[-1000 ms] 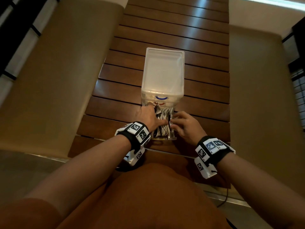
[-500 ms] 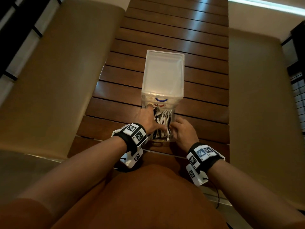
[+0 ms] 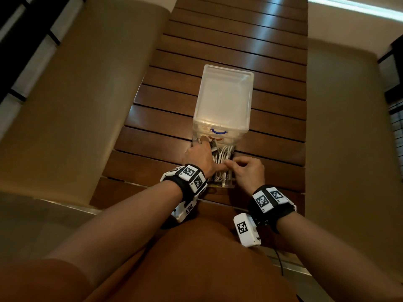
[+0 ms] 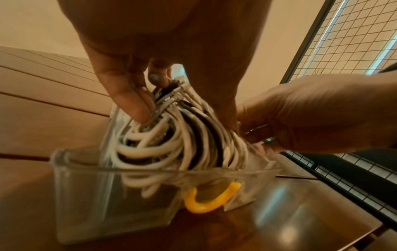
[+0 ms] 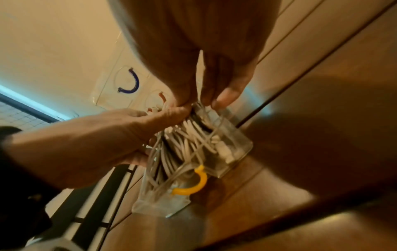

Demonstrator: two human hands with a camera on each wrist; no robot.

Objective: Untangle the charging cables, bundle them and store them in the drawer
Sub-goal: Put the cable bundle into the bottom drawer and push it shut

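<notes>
The cables fill the pulled-out clear drawer near the table's near edge. The left hand presses them down, thumb curled over; the right hand pinches the drawer's right wall. Bare slats lie either side. The right hand has drawn nearer since before.

Dim warm light, window glare streaking the table, wide-angle bending at edges, motion-blurred wrist views.
</notes>
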